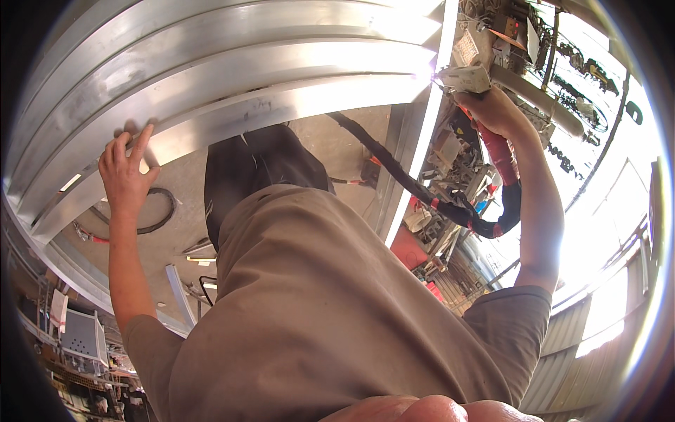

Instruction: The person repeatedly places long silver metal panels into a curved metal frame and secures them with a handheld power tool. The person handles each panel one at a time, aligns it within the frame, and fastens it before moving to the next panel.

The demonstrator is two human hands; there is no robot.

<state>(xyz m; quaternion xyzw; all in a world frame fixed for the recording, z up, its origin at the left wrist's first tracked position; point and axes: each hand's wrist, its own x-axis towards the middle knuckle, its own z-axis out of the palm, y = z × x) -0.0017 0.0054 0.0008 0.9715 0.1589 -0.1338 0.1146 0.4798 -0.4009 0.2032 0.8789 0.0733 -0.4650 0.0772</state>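
Note:
My right hand [496, 111] is wrapped round a pale, boxy welding torch [465, 79] with a red-sleeved grip. The torch's tip meets the joint where a shiny metal slat [242, 118] joins the side rail [444, 43] of a metal frame, and a bright violet-white glow shows there. Farther left, my left hand [125, 172] rests on the slats near their left end, fingers spread and thumb apart. Several more parallel slats curve across the top. Glare washes out their right ends.
From the torch a thick black cable [485, 226] with red bands loops down and back under the slats. Tools and clutter [453, 158] lie right of the frame. A hose loop [165, 211] and a loose metal bar [181, 294] are on the floor at left.

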